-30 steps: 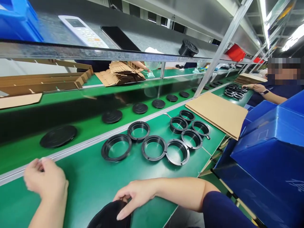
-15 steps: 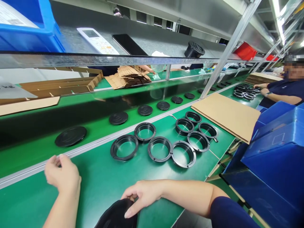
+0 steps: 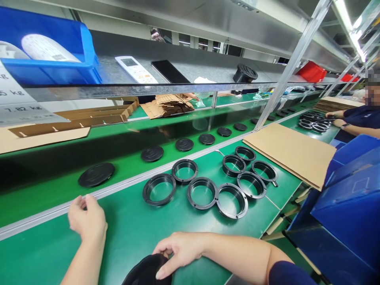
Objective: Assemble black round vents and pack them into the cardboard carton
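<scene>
Loosely curled, my left hand (image 3: 87, 217) is at the metal rail (image 3: 56, 211) along the green belt. Its thumb stands apart from the fingers, and I see nothing between them. Below the picture's centre, my right hand (image 3: 181, 253) pinches the edge of a black disc (image 3: 145, 273), thumb on top; the bottom frame edge cuts the disc off. Several black flanged rings (image 3: 159, 190) lie on the green worktop (image 3: 130, 233) beyond my right hand. Past the rail, a row of black round lids (image 3: 96, 175) lies on the belt (image 3: 59, 190), one of them just beyond my left hand.
Cardboard sheets (image 3: 291, 152) lie at the right, beside blue bins (image 3: 353, 206). The shelf above carries a blue tray (image 3: 53, 75), a remote control (image 3: 136, 71), a phone (image 3: 170, 72) and a black part (image 3: 245, 73). Another person (image 3: 363, 116) works at far right.
The view has shifted, so the scene sits slightly lower and further right. More of the handwritten paper shows at left. Both hands keep nearly the same pose; the disc stays in my right hand.
</scene>
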### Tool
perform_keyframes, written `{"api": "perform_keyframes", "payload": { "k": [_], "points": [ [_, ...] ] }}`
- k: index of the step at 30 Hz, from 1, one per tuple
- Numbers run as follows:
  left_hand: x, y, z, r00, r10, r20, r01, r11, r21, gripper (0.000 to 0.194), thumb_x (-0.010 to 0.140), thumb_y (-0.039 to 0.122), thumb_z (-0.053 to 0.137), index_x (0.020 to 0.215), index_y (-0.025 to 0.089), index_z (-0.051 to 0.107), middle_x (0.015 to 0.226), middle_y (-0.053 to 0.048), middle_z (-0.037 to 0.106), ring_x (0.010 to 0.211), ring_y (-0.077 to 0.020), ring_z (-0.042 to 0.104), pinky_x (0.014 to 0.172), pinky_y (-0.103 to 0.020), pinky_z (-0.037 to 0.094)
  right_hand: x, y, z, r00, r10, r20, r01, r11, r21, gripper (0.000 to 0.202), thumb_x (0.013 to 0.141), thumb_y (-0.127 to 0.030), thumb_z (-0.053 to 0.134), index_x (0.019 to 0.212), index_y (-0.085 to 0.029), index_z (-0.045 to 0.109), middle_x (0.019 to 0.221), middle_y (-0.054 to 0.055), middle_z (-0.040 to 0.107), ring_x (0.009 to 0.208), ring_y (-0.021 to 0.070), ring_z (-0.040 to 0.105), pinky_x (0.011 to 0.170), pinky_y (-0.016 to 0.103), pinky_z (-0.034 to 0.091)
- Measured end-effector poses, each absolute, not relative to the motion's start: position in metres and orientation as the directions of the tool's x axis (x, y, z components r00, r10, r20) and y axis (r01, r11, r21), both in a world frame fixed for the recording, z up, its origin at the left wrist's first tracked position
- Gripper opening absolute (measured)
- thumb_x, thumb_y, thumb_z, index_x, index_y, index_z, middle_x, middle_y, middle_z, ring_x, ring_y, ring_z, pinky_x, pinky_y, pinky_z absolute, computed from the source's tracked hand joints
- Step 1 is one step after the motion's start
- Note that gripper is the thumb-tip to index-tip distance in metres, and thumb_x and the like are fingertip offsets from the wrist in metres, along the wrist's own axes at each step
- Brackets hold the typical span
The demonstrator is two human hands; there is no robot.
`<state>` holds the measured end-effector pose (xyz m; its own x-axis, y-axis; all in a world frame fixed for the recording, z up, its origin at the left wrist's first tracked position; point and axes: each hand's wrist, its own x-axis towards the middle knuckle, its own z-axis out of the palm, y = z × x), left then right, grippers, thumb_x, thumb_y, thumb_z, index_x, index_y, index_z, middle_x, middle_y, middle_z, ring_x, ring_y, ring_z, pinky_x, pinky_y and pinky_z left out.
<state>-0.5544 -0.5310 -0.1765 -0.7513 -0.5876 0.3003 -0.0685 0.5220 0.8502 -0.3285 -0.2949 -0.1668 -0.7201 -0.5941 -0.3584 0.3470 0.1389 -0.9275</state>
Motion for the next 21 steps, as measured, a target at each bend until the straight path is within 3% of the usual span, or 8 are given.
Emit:
{"api": "perform_keyframes", "payload": {
  "k": [5,9,16,19,21],
  "points": [
    [-0.554,-0.530,-0.171,-0.759,-0.577,0.301,-0.048,0.510,0.859,0.055,0.082,0.042,0.056,0.127,0.012,0.065,0.117,-0.015,0.072,0.114,-0.0360,0.067,0.105,-0.050,0.050,-0.331,-0.296,-0.178,-0.730,-0.592,-0.341,0.327,0.135,-0.935,0.069,0.057,-0.043,0.099,0.115,-0.020,0.069,0.087,-0.005,0.065,0.075,0.0088,0.057,0.071,0.016,0.046],
    [-0.547,-0.523,-0.160,-0.774,-0.580,0.254,-0.046,0.451,0.891,0.052,0.087,0.031,0.056,0.131,0.005,0.061,0.120,-0.017,0.068,0.117,-0.0336,0.064,0.109,-0.049,0.045,-0.331,-0.296,-0.178,-0.734,-0.585,-0.346,0.331,0.136,-0.934,0.068,0.058,-0.042,0.099,0.115,-0.019,0.069,0.087,-0.004,0.065,0.077,0.0105,0.057,0.073,0.020,0.046],
    [-0.541,-0.521,-0.173,-0.759,-0.619,0.201,-0.089,0.406,0.910,0.041,0.100,0.023,0.054,0.137,0.006,0.053,0.128,-0.017,0.062,0.118,-0.0201,0.060,0.108,-0.033,0.044,-0.311,-0.298,-0.166,-0.765,-0.577,-0.286,0.349,0.002,-0.937,0.049,0.073,-0.044,0.087,0.105,-0.015,0.066,0.086,-0.001,0.062,0.081,0.0141,0.057,0.081,0.028,0.046],
    [-0.568,-0.546,-0.169,-0.709,-0.684,0.172,-0.130,0.366,0.922,0.049,0.097,0.028,0.064,0.139,0.006,0.050,0.131,-0.020,0.059,0.119,-0.0257,0.059,0.107,-0.043,0.046,-0.316,-0.301,-0.169,-0.752,-0.616,-0.235,0.324,-0.034,-0.946,0.042,0.076,-0.042,0.082,0.103,-0.015,0.064,0.089,0.000,0.063,0.082,0.0144,0.057,0.081,0.028,0.046],
    [-0.593,-0.542,-0.156,-0.737,-0.646,0.197,-0.077,0.370,0.926,0.050,0.096,0.033,0.067,0.138,0.013,0.053,0.136,-0.017,0.056,0.121,-0.0289,0.058,0.106,-0.051,0.049,-0.319,-0.308,-0.169,-0.761,-0.599,-0.249,0.315,-0.006,-0.949,0.037,0.079,-0.037,0.080,0.105,-0.015,0.065,0.088,-0.001,0.063,0.080,0.0140,0.057,0.078,0.026,0.046]
  ]
}}
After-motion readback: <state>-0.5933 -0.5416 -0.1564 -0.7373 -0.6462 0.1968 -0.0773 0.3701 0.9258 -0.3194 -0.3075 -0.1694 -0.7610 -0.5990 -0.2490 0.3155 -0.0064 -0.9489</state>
